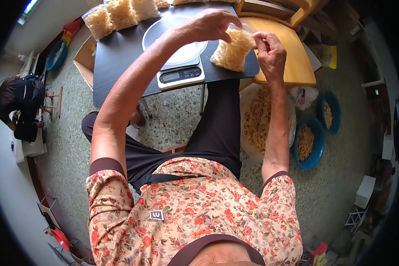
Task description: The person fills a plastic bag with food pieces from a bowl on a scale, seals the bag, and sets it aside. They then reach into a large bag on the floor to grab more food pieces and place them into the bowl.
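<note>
A clear plastic bag (232,54) filled with pale yellow, noodle-like dried pieces stands at the near right corner of the dark table (128,62). My left hand (207,25) reaches across to the bag's top, its thumb and fingers curled around the edge. At the other side of the bag's mouth, my right hand (271,52) pinches the plastic between thumb and fingers. Left of the bag sits a white kitchen scale (181,77) with a wide, shallow white bowl (151,41) on it. My left forearm passes over the bowl and hides part of it.
Several filled bags (121,15) line the table's far edge. A wooden chair (292,60) adjoins the table's right side. On the floor are a large open bag of pieces (258,117) and blue basins (315,153). Another person (24,99) is at far left.
</note>
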### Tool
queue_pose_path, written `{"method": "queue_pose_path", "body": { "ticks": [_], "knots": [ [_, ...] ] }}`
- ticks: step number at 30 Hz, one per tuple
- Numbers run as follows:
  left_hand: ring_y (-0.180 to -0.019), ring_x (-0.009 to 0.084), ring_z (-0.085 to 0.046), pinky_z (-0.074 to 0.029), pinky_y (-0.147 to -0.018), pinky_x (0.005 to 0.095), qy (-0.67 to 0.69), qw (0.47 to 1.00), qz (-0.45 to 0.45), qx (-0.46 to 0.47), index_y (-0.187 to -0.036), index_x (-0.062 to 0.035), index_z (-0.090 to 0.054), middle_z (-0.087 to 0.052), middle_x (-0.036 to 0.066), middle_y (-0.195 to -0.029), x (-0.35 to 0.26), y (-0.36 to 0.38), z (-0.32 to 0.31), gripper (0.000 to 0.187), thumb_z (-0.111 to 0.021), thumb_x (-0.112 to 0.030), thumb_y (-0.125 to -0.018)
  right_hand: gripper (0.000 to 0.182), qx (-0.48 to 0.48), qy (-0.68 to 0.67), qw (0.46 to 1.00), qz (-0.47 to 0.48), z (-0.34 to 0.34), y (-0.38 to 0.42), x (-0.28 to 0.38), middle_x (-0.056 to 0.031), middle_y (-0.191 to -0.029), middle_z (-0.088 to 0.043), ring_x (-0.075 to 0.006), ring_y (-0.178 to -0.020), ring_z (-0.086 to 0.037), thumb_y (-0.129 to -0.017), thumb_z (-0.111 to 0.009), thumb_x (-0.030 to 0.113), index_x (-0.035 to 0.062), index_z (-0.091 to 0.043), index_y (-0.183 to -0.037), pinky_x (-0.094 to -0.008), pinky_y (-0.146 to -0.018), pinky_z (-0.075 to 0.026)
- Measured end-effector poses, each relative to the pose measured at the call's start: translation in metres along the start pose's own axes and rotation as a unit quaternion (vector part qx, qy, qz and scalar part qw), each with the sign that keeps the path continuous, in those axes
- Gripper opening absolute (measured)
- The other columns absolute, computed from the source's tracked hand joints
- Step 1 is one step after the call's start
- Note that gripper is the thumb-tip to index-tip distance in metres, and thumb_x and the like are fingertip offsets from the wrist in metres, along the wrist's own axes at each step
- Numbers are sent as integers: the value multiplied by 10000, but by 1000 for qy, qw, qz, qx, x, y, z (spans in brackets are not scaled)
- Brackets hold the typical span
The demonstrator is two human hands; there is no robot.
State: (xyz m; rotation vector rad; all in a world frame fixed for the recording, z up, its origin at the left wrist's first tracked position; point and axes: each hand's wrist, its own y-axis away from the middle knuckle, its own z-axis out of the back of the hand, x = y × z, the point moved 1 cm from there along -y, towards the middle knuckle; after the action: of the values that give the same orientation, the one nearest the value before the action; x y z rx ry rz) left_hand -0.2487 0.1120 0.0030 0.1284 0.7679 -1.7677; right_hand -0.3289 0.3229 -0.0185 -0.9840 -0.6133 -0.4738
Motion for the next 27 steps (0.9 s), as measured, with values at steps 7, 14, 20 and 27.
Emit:
{"method": "queue_pose_path", "body": {
  "ticks": [7, 14, 20, 27],
  "knots": [
    [-923, 299, -643, -517, -825, 415, -42, 998, -41, 37, -1156, -137, -728, -629, 118, -973, -16, 6, 7, 462, -849, -276, -733, 208, 74, 49, 990, 107, 0, 4, 17, -91, -834, -595, -205, -719, -601, -815, -807, 134, 19, -701, -951, -332, -661, -512],
    [-909, 304, -643, -507, -789, 429, -109, 991, 3, 76, -844, -69, -735, -616, 103, -914, -34, 3, 10, 297, -858, -312, -726, 253, 117, 122, 976, 135, 3, 0, 20, -107, -796, -556, -255, -724, -580, -789, -834, 207, 3, -707, -866, -375, -660, -493],
    [-866, 293, -635, -502, -736, 415, -108, 991, 22, 77, -744, -63, -705, -605, 98, -883, -25, 3, 1, 255, -849, -274, -740, 239, 159, 146, 971, 106, 2, -4, 28, -114, -805, -555, -264, -725, -589, -826, -803, 198, -10, -687, -811, -384, -672, -497],
    [-846, 296, -634, -530, -763, 422, -150, 988, -46, -5, -815, -80, -704, -601, 96, -868, -10, 4, 12, 154, -721, -230, -846, 125, 77, 106, 983, 130, -3, -8, 6, -129, -900, -628, -288, -808, -644, -840, -751, 75, 28, -725, -952, -373, -730, -533]
  ]
}}
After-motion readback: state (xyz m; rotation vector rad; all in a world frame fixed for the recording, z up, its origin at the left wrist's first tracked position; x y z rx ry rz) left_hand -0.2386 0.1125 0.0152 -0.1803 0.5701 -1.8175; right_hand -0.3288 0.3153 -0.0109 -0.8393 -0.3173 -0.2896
